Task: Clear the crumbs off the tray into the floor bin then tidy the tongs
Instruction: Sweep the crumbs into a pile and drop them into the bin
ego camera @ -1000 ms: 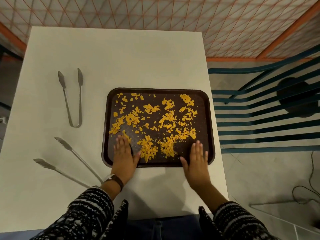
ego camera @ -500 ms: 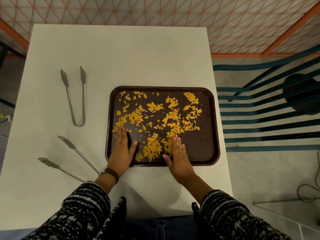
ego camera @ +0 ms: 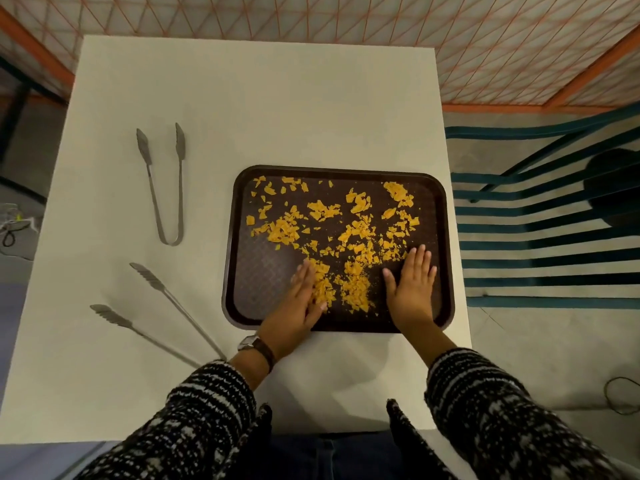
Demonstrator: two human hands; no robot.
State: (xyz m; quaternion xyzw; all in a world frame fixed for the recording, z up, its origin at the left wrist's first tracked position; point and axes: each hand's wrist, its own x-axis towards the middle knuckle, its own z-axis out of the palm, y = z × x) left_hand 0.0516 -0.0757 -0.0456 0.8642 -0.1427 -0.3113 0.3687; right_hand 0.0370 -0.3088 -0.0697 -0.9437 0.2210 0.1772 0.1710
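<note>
A dark brown tray [ego camera: 446,244] lies on the white table [ego camera: 256,98], strewn with orange crumbs [ego camera: 349,233]. My left hand [ego camera: 299,299] rests flat on the tray's near middle, its edge against a heap of crumbs. My right hand [ego camera: 412,285] lies flat on the tray's near right, fingers together. Neither hand holds anything. One pair of metal tongs [ego camera: 164,188] lies left of the tray. A second pair of tongs [ego camera: 156,313] lies spread wide nearer me, its hinge hidden under my left sleeve.
A teal slatted chair [ego camera: 540,237] stands right of the table. Cables lie on the floor at right [ego camera: 620,396] and at far left [ego camera: 14,226]. An orange-lined mesh wall [ego camera: 311,15] runs behind the table. No bin is in view.
My left hand has slid rightward across the tray, pushing crumbs toward the middle and baring the near left. My right hand moved left, then back to the tray's right side.
</note>
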